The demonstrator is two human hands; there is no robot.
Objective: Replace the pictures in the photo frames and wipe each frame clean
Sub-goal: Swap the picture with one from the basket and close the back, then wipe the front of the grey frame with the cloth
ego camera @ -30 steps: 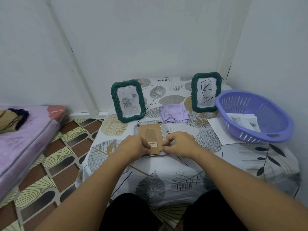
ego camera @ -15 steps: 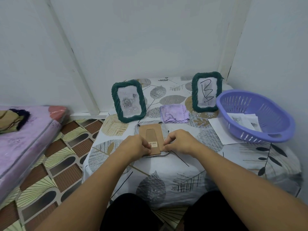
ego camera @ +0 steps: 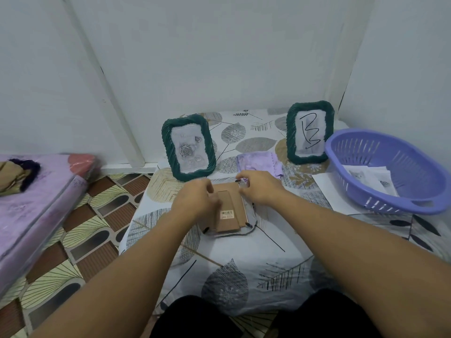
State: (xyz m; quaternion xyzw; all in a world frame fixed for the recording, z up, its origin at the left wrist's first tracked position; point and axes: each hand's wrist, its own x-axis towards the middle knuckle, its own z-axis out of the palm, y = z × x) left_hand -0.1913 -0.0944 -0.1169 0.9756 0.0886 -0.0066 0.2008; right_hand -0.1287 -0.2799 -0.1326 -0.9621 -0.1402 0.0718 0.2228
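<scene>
A third photo frame lies face down in the middle of the table, its brown cardboard back and stand facing up. My left hand rests on the back's left side, fingers curled against the stand. My right hand pinches at the far right corner of the back. Two green rope-edged frames stand behind: one with a rose picture on the left, one with a scribbled "B" sheet on the right. A folded purple cloth lies between them.
A purple plastic basket at the right holds printed pictures, with a white sheet partly under it. The leaf-patterned tablecloth hangs over the near edge. A pink mattress lies on the floor at left. White walls close in behind and right.
Both hands have moved from the near end of the face-down frame's back to its far end. The right hand now reaches the far right corner.
</scene>
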